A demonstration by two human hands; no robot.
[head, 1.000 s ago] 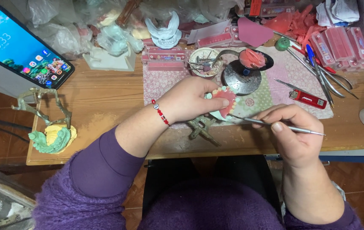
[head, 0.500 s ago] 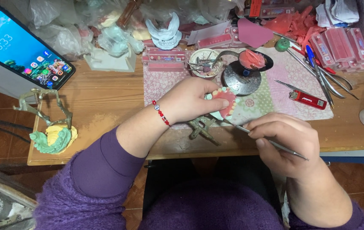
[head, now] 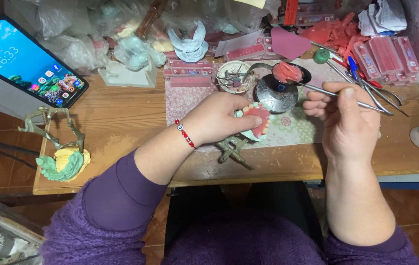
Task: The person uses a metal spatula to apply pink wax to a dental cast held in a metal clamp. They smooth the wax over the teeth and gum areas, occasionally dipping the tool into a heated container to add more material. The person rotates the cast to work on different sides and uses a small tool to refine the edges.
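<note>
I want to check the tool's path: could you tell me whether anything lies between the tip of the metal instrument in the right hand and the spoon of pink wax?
Nothing visible does: the metal instrument in the right hand already reaches the spoon of pink wax.

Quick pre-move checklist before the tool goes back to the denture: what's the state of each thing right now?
1. Left hand grips the denture: ok.
2. Right hand holds the metal tool: ok.
3. Tool tip at the spoon of pink wax: ok.
4. Wax picked up on the tip: cannot tell.
5. Denture's teeth face up, unobstructed: ok.
6. Bowl of burs clear of the hands: ok.
</note>
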